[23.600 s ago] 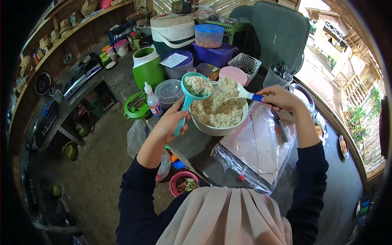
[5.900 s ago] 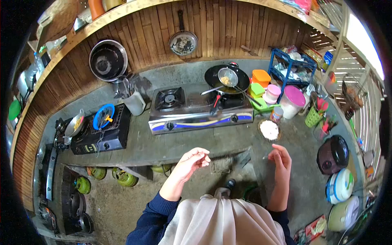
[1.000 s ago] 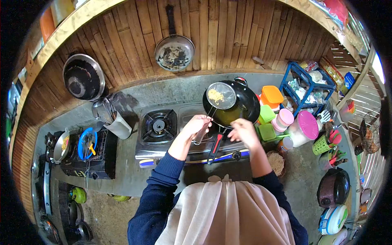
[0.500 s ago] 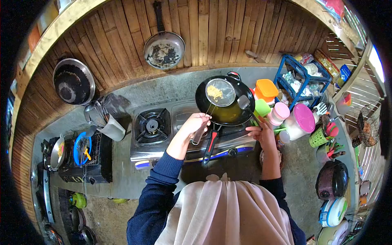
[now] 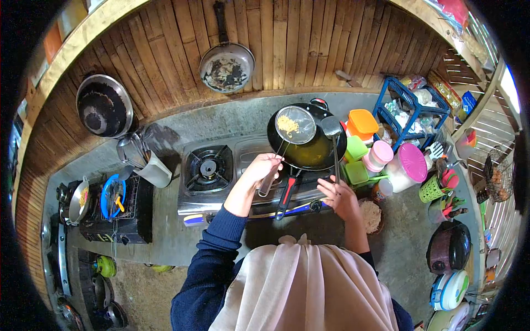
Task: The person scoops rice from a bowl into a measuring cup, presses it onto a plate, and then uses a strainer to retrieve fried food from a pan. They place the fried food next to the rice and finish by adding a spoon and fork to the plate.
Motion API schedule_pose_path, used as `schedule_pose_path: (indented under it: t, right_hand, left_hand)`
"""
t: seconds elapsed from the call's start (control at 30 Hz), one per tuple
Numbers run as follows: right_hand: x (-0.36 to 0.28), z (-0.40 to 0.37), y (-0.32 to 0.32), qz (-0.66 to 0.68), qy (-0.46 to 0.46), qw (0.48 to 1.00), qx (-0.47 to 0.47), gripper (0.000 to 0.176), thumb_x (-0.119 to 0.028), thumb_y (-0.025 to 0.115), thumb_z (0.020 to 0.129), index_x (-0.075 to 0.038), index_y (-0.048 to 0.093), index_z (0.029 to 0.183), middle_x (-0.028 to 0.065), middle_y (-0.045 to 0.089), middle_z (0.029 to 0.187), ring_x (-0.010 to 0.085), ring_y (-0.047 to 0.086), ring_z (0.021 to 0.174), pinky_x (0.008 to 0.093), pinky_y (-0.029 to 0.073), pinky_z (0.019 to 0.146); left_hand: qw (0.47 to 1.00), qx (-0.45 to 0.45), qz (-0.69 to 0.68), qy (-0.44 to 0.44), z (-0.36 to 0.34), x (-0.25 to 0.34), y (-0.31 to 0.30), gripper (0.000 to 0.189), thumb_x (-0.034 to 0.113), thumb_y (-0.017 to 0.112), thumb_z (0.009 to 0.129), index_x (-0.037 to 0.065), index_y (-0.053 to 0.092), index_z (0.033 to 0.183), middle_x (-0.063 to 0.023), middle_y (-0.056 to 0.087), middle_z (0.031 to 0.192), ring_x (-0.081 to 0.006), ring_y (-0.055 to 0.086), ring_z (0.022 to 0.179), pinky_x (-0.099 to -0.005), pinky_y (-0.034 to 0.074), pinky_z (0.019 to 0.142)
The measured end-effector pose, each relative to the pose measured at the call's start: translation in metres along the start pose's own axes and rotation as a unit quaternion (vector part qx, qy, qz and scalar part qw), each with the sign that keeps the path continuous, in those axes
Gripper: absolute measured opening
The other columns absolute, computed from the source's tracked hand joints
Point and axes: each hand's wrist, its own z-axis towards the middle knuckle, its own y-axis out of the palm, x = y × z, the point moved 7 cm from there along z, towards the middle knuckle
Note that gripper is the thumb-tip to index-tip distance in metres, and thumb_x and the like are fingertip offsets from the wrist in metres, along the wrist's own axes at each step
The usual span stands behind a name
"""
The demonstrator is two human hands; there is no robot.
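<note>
My left hand (image 5: 265, 171) is closed round the handle of a wire mesh strainer (image 5: 305, 131). Small yellow fried bits (image 5: 287, 125) lie in the strainer, which hangs over a black wok (image 5: 341, 150). Yellowish oil (image 5: 313, 154) shows in the wok's bottom. My right hand (image 5: 342, 199) grips a spatula (image 5: 330, 127) low on its long handle, some fingers extended. The spatula's dark head is over the wok's right side, just right of the strainer. The wok sits on the right burner of a gas stove (image 5: 243, 196), its red-and-black handle (image 5: 285, 197) toward me.
Left of the wok is a bare burner (image 5: 208, 168). A white utensil holder (image 5: 155, 172) and a blue basin (image 5: 105, 207) stand further left. Right of the wok are an orange container (image 5: 362, 124), a pink-lidded tub (image 5: 411, 164) and a bowl of pale shreds (image 5: 371, 216).
My right hand has moved left and down a little with the spatula, whose head turned more upright. The bowl of pale shreds has come into clearer view. The strainer stays over the wok.
</note>
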Motion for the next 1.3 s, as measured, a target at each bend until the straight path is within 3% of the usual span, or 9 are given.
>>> schedule_pose_path:
  t: [0.33,0.37,0.47,0.5,0.6,0.77,0.83,1.03,1.3]
  right_hand:
    - [-0.045,-0.008,0.052,-0.086,-0.012,0.996,0.009,0.034,-0.011,0.035,0.089,-0.005,0.029,0.122,0.0293,0.050,0.111,0.0324,0.058,0.097,0.0298,0.048,0.068]
    - [-0.052,-0.010,0.058,-0.080,-0.019,0.993,0.081,0.029,-0.014,0.039,0.088,-0.005,0.036,0.116,0.0252,0.059,0.095,0.0278,0.063,0.073,0.0267,0.047,0.056]
    - [-0.043,0.014,0.008,-0.285,-0.029,0.955,0.074,0.031,-0.014,0.045,0.085,-0.004,0.043,0.114,0.0121,0.058,0.075,0.0174,0.056,0.057,0.0242,0.041,0.046]
    - [-0.032,0.019,-0.005,-0.147,0.031,0.975,0.161,0.019,-0.021,0.046,0.087,-0.006,0.046,0.100,0.0009,0.044,0.055,0.0106,0.038,0.041,0.0236,0.030,0.037]
    - [-0.015,0.031,-0.052,-0.177,0.074,0.957,0.219,0.019,-0.027,0.046,0.089,-0.009,0.044,0.090,-0.0028,0.036,0.049,0.0084,0.032,0.037,0.0230,0.025,0.035]
    - [-0.038,0.033,-0.049,-0.396,-0.009,0.885,0.245,0.022,-0.023,0.045,0.089,-0.003,0.052,0.085,0.0016,0.043,0.053,0.0140,0.043,0.042,0.0284,0.034,0.039]
    - [-0.059,0.034,-0.037,-0.534,-0.190,0.797,0.209,0.029,-0.028,0.042,0.091,-0.002,0.053,0.084,0.0023,0.046,0.056,0.0139,0.045,0.047,0.0283,0.035,0.044]
    - [-0.065,0.021,-0.036,-0.654,-0.166,0.692,0.257,0.026,-0.019,0.045,0.087,0.004,0.055,0.084,0.0199,0.058,0.075,0.0367,0.056,0.068,0.0405,0.042,0.061]
    - [-0.077,0.022,-0.052,-0.689,-0.136,0.659,0.269,0.027,-0.020,0.046,0.086,0.005,0.056,0.084,0.0285,0.055,0.078,0.0439,0.053,0.074,0.0464,0.040,0.062]
  left_hand:
    - [1.000,0.010,-0.009,0.005,-0.013,0.004,-0.008,0.013,0.009,0.045,0.084,0.004,0.055,0.093,-0.0009,0.055,0.067,-0.0092,0.048,0.045,-0.0212,0.038,0.040]
    - [1.000,0.010,-0.009,0.005,-0.013,0.004,-0.009,0.013,0.009,0.045,0.084,0.004,0.055,0.093,-0.0009,0.055,0.067,-0.0092,0.048,0.045,-0.0212,0.038,0.040]
    - [1.000,0.006,-0.003,0.008,-0.014,0.002,-0.009,0.014,0.008,0.045,0.084,0.004,0.055,0.093,-0.0006,0.055,0.068,-0.0089,0.048,0.045,-0.0209,0.038,0.040]
    - [1.000,0.004,-0.007,0.011,-0.014,0.001,-0.010,0.014,0.008,0.045,0.084,0.004,0.055,0.094,-0.0005,0.055,0.068,-0.0088,0.048,0.045,-0.0208,0.038,0.040]
    - [1.000,-0.003,-0.011,0.010,-0.016,0.003,-0.010,0.012,0.007,0.045,0.084,0.003,0.054,0.092,-0.0024,0.054,0.068,-0.0099,0.047,0.048,-0.0219,0.039,0.042]
    - [0.999,-0.012,-0.032,0.011,-0.013,-0.001,-0.013,0.010,0.007,0.046,0.084,0.003,0.053,0.091,-0.0039,0.054,0.069,-0.0112,0.047,0.049,-0.0233,0.039,0.044]
    - [1.000,-0.002,-0.017,0.010,-0.012,-0.001,-0.012,0.013,0.009,0.045,0.085,0.004,0.055,0.093,-0.0002,0.055,0.067,-0.0092,0.048,0.045,-0.0207,0.038,0.041]
    - [0.999,-0.013,-0.027,0.013,-0.012,-0.003,-0.014,0.011,0.009,0.046,0.085,0.002,0.053,0.091,-0.0035,0.054,0.066,-0.0110,0.047,0.047,-0.0231,0.039,0.043]
    - [0.999,-0.018,-0.028,0.014,-0.007,-0.014,-0.014,0.013,0.009,0.046,0.084,0.002,0.054,0.092,-0.0036,0.054,0.069,-0.0106,0.048,0.049,-0.0226,0.040,0.044]
